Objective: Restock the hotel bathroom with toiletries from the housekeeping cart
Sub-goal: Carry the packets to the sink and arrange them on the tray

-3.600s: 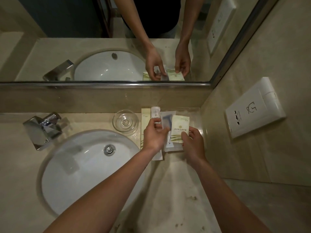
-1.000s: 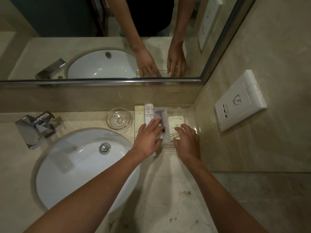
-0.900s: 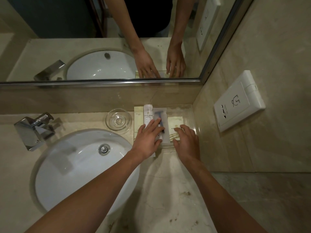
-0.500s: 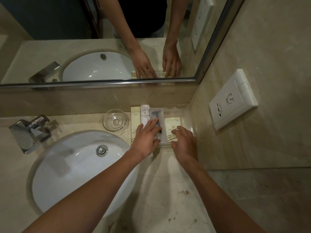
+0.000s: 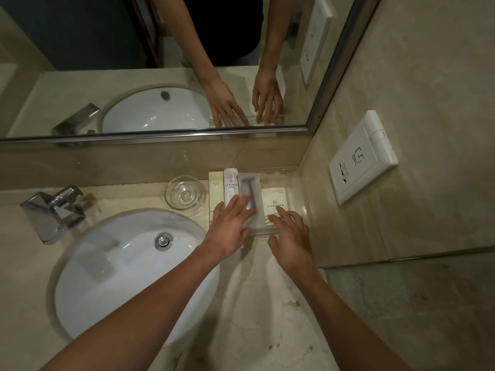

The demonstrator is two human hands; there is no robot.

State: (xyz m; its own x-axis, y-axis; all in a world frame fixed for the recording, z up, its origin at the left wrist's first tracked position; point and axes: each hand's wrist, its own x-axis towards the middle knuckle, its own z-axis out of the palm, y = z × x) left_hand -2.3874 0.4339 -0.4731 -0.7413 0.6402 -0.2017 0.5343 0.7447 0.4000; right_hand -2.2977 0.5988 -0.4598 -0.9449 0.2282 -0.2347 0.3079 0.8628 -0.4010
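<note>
The beige marble counter carries an inset white basin, a chrome tap at its left, a small glass dish and a clear tray in the corner. A cream packet lies possibly inside the tray's left edge.

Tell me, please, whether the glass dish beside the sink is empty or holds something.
Empty: through the clear dish only its own base ring shows; nothing lies in it.
</note>
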